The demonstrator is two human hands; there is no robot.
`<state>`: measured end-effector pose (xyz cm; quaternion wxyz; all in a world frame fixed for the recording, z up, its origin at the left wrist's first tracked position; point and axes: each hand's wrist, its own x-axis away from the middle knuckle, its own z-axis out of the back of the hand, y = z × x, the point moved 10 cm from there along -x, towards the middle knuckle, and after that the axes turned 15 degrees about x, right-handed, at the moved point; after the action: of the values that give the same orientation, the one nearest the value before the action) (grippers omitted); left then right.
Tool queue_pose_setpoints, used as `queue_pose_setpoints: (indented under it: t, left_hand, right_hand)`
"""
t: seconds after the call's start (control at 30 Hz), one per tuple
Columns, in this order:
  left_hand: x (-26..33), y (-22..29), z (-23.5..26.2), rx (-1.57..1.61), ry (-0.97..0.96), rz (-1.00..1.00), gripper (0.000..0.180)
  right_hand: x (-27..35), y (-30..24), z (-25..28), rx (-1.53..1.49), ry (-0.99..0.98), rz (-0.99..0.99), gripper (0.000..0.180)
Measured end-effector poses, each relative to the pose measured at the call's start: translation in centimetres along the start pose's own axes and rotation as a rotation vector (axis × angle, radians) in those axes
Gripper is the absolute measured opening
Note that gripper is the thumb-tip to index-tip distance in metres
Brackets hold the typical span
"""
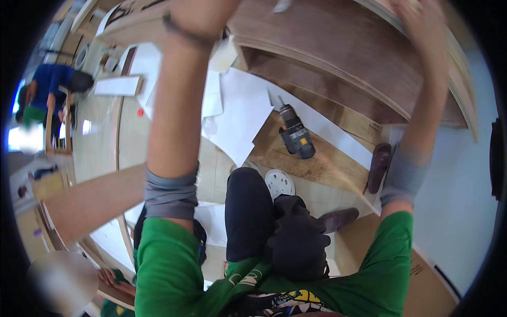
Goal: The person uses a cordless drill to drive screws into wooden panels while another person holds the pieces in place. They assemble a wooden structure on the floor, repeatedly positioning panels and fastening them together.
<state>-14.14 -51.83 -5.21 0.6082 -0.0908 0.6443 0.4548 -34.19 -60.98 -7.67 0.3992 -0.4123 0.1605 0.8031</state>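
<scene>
Head view, the only one: the wooden cabinet (327, 47) is at the upper right, in front of the person, its broad brown panel, pale edging and recessed compartment appearing joined, so the main shell is judged largely formed; whether its fastening is complete cannot be told. A loose brown board (97, 203) and a white board (113, 86) lie apart from it, unfitted. The right hand (420, 18), cut by the upper edge, is at the cabinet's far rim; its grip cannot be determined. The left hand is beyond the picture, state unknown. A dark, pistol-shaped power drill (297, 134) with a slim metal bit is unheld above a grained wood sheet (330, 166), near smooth, angular white sheets (240, 100).
</scene>
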Motion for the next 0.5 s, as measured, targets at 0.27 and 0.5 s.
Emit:
queue_pose_setpoints:
  t: [0.27,0.5]
  left_hand:
    - [45.1,-10.9,16.5,0.957,1.212,1.65,0.018]
    - [66.3,-2.0,17.3,0.648,0.791,2.171,0.03]
  right_hand:
    - [40.8,3.5,-8.4,-0.46,-0.765,-0.573,0.059]
    - [50.5,-3.3,-16.2,-0.638,-0.99,-0.598,0.059]
